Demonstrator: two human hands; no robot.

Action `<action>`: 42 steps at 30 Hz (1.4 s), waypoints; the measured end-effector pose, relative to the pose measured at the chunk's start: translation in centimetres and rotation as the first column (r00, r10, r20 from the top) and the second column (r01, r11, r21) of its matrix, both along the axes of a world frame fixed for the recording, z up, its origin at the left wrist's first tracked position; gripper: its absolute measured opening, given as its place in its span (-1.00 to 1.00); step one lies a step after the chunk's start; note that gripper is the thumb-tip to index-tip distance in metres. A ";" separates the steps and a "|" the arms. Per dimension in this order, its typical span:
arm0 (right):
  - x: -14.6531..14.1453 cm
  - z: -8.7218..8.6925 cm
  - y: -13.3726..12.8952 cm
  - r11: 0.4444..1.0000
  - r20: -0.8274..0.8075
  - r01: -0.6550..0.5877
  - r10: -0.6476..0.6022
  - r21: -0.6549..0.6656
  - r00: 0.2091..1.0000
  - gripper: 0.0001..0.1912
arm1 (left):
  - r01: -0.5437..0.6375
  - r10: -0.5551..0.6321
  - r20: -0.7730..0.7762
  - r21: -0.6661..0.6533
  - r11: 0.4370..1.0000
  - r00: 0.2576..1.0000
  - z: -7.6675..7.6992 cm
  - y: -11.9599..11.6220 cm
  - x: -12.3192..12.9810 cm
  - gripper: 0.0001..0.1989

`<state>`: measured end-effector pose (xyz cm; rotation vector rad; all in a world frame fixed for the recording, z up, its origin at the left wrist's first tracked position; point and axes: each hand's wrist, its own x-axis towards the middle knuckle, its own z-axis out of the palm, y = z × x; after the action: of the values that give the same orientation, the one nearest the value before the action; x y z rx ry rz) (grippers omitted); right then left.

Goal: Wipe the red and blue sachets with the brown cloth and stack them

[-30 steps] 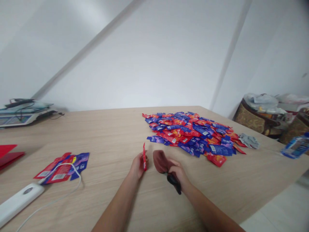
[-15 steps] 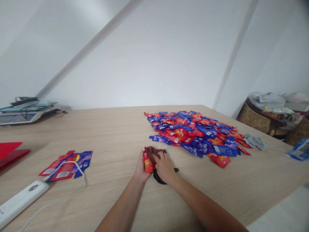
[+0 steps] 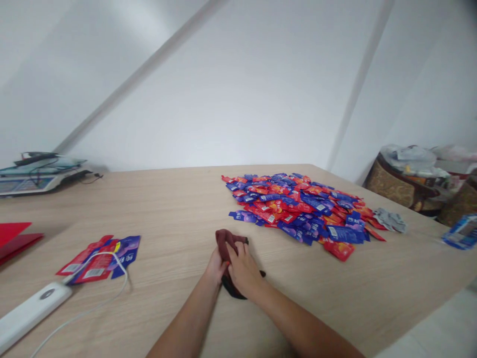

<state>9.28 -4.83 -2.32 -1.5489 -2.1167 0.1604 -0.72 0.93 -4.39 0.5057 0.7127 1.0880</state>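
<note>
A dark maroon cloth item with black parts is between my two hands, just above the wooden table. My left hand grips its left side, fingers closed around it. My right hand presses its closed fingers on the cloth from the right. Between the hands only a tiny bit of red shows; most of that red packet is hidden. A black strap-like part hangs below my right hand. Beyond lies a large pile of red and blue packets.
At the left lie several flat packets, a white power strip with a white cable, and a red folder. A scale stands at the back left. A grey cloth and a blue-edged plastic pack lie right.
Both hands and the maroon cloth have shifted slightly left and down. The red packet, plainly seen before at my left hand, is now almost wholly covered.
</note>
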 end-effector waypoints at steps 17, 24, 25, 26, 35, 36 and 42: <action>4.8 0.2 4.0 0.993 -0.505 0.072 -0.111 -0.097 0.856 -0.48 | 0.070 -0.060 0.106 -0.097 0.993 0.993 2.1 -0.2 -0.3 -0.76; 3.2 -0.2 3.2 0.991 -0.632 0.104 -0.132 -0.081 0.764 -0.49 | -0.050 0.047 -0.052 -0.054 0.997 0.998 2.1 -0.6 0.1 -0.81; 3.1 0.0 2.7 0.989 -0.596 0.138 -0.140 -0.049 0.791 -0.50 | -0.051 0.048 -0.048 -0.069 0.996 0.998 1.9 -0.6 0.0 -0.80; 2.9 0.2 2.1 0.989 -0.542 0.149 -0.128 -0.005 0.831 -0.50 | -0.044 0.042 -0.032 -0.080 0.996 0.999 1.6 -0.5 0.0 -0.80; -0.8 0.0 -0.3 0.999 -0.048 -0.002 0.004 0.042 0.999 -0.47 | -0.025 0.041 0.159 -0.101 0.995 0.986 0.8 0.2 0.2 -0.66; -0.4 -0.1 0.1 0.999 -0.047 0.019 -0.017 0.041 0.999 -0.46 | -0.015 0.027 0.153 -0.081 0.997 0.988 0.9 0.2 0.5 -0.67; 4.7 -0.9 2.6 0.978 0.030 0.207 -0.206 -0.024 0.978 -0.50 | -0.016 0.026 -0.193 0.052 0.999 0.981 1.0 0.0 0.2 -0.84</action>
<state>14.01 -2.21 -3.19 -1.7844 -1.9651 0.0950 -0.54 0.93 -3.43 0.6547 0.8641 1.0882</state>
